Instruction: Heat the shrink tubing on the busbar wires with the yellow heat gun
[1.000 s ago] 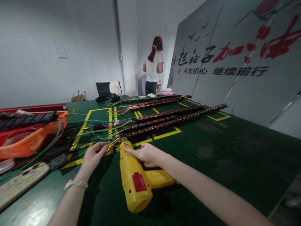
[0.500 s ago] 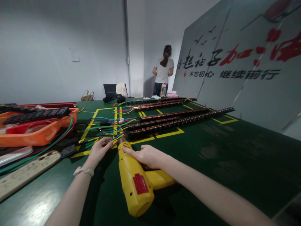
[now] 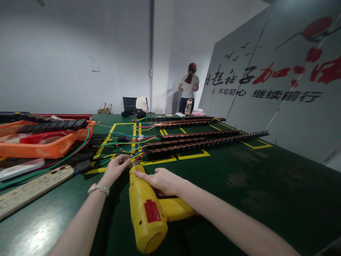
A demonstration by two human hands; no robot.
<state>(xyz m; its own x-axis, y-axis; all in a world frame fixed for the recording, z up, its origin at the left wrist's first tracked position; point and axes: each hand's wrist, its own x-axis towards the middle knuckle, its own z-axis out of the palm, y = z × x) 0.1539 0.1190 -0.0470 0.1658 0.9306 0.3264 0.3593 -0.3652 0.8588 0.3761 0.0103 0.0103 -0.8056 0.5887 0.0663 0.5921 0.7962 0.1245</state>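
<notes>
A yellow heat gun (image 3: 146,209) with a red label lies in the grip of my right hand (image 3: 162,181), which is wrapped round its body near the front. Its metal nozzle (image 3: 135,163) points away from me, close to a bundle of coloured wires (image 3: 139,155). My left hand (image 3: 117,169) pinches the ends of some of these wires, just left of the nozzle. The wires come out of the near end of a long black strip with copper bars (image 3: 207,144). Exactly which wire ends sit between my left fingers is too small to tell.
More long strips (image 3: 186,123) lie farther back on the green table (image 3: 239,199). An orange basket (image 3: 50,150) with black socket strips stands at left, a beige power strip (image 3: 34,190) in front of it. A person (image 3: 189,85) stands beyond the table, back turned.
The heat gun has swung a little, its rear moving left and towards me and its nozzle nearer my left fingers. My view has shifted slightly. Both hands keep their grip.
</notes>
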